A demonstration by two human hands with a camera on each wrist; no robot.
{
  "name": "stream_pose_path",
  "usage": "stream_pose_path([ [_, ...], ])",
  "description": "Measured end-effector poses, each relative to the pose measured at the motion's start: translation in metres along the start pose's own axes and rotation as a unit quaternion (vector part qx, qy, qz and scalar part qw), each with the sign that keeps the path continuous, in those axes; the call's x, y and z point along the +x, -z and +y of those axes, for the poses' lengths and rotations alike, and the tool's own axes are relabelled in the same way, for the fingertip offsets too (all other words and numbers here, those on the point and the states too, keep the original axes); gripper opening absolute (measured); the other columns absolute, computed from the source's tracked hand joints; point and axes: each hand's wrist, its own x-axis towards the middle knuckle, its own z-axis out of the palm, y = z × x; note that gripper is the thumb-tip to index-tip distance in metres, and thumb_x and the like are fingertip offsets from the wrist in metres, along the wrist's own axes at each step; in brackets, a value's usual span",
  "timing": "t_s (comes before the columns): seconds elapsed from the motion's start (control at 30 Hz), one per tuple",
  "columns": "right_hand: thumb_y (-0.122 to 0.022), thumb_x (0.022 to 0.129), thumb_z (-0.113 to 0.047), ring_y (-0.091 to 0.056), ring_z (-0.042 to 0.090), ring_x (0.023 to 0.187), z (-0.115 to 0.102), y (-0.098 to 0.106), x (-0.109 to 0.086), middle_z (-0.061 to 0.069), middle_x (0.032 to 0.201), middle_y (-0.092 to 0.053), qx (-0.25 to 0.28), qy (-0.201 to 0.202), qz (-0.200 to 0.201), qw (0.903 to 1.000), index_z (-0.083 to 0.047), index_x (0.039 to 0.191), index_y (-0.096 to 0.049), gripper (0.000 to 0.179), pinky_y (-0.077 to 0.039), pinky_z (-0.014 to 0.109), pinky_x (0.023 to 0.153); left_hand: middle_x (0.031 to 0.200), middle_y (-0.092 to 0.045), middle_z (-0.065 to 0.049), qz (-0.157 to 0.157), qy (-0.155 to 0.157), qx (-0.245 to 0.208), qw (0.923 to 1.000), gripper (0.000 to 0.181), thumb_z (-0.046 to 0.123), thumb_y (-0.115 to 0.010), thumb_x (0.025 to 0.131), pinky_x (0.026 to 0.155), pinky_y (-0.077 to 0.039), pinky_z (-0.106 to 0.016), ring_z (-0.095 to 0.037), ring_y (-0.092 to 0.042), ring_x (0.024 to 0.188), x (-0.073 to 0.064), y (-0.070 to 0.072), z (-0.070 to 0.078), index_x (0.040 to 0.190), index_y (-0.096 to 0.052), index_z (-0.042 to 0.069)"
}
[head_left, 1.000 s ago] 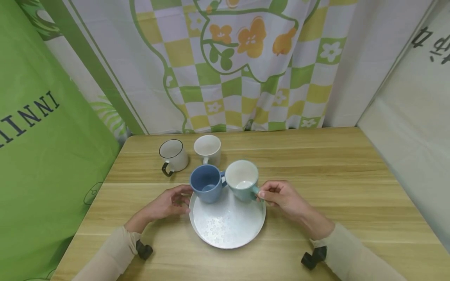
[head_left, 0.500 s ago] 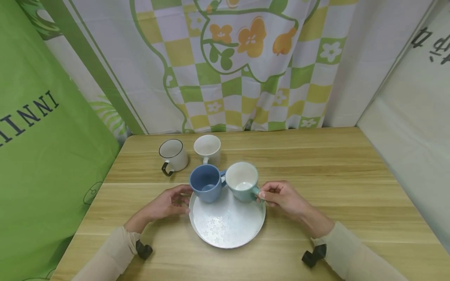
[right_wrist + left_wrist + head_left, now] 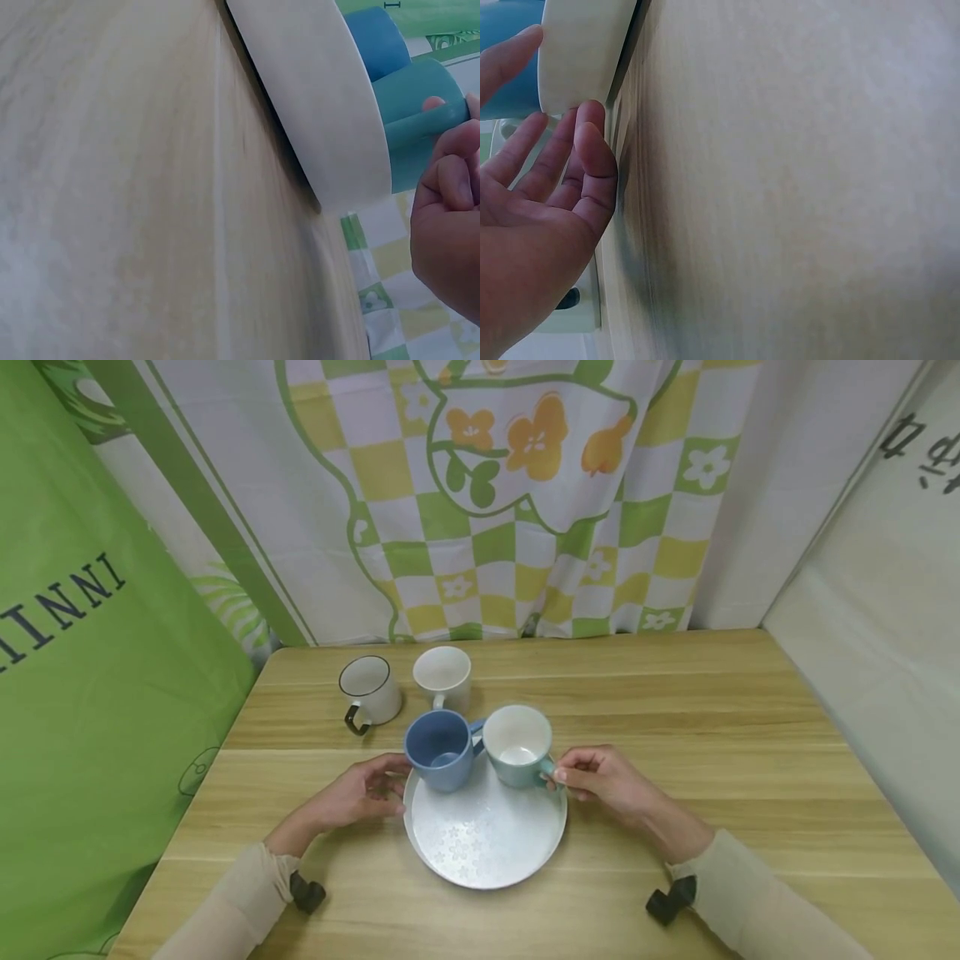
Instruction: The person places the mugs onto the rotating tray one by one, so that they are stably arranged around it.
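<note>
A: From here I read this as the set-down step. My right hand (image 3: pixel 600 779) pinches the handle of the pale teal ceramic mug with the white inside (image 3: pixel 516 746), fingers curled round it, and the mug sits at the back right of the round white plate with the faint flower print (image 3: pixel 487 843), just beside the blue ceramic mug (image 3: pixel 440 749).

B: And your left hand (image 3: pixel 360 793)?

A: Relaxed, fingers loosely spread, fingertips (image 3: pixel 585 120) at the plate's left rim, holding nothing.

B: Is the teal mug fully down?

A: I can't tell; the wrist view shows its side above the rim, not its base.

B: What next?

A: I'd judge a gentle release: ease the fingers off the handle without nudging it into the blue mug, whose handle points right at it.
</note>
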Motion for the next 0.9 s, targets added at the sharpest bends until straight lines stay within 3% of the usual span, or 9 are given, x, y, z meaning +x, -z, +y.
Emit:
stream_pose_path([
  [0.17, -0.068, 0.095, -0.016, -0.046, 0.005, 0.063, -0.0016, 0.0017, -0.0002, -0.005, 0.085, -0.074, -0.007, -0.001, 0.005, 1.0000, -0.012, 0.093, -0.074, 0.007, -0.038, 0.018, 0.057, 0.141, -0.053, -0.022, 0.002, 0.003, 0.002, 1.0000, 0.071, 0.013, -0.079, 0.085, 0.089, -0.057, -0.031, -0.034, -0.063, 0.111, 0.0008, 0.0004, 0.0015, 0.146, -0.044, 0.006],
  [0.47, -0.069, 0.094, -0.015, -0.046, 0.005, 0.062, -0.0026, 0.0024, -0.0012, -0.006, 0.085, -0.075, -0.019, 0.007, 0.013, 0.9997, 0.008, 0.104, -0.069, 0.025, -0.039, 0.019, 0.057, 0.141, -0.054, -0.021, 0.009, 0.014, 0.012, 0.9998, 0.070, 0.014, -0.079, 0.085, 0.089, -0.056, -0.030, -0.033, -0.062, 0.112, 0.0009, 0.0001, 0.0041, 0.146, -0.045, 0.007],
  [0.9, -0.071, 0.093, -0.017, -0.054, 0.005, 0.073, -0.0031, 0.0070, -0.0067, -0.010, 0.087, -0.071, -0.060, -0.015, 0.048, 0.9970, 0.013, 0.111, -0.067, 0.035, -0.048, 0.018, 0.062, 0.138, -0.055, -0.023, 0.010, 0.013, 0.004, 0.9999, 0.070, 0.012, -0.080, 0.084, 0.090, -0.056, -0.026, -0.034, -0.062, 0.112, -0.0009, -0.0013, 0.0075, 0.145, -0.045, 0.004],
])
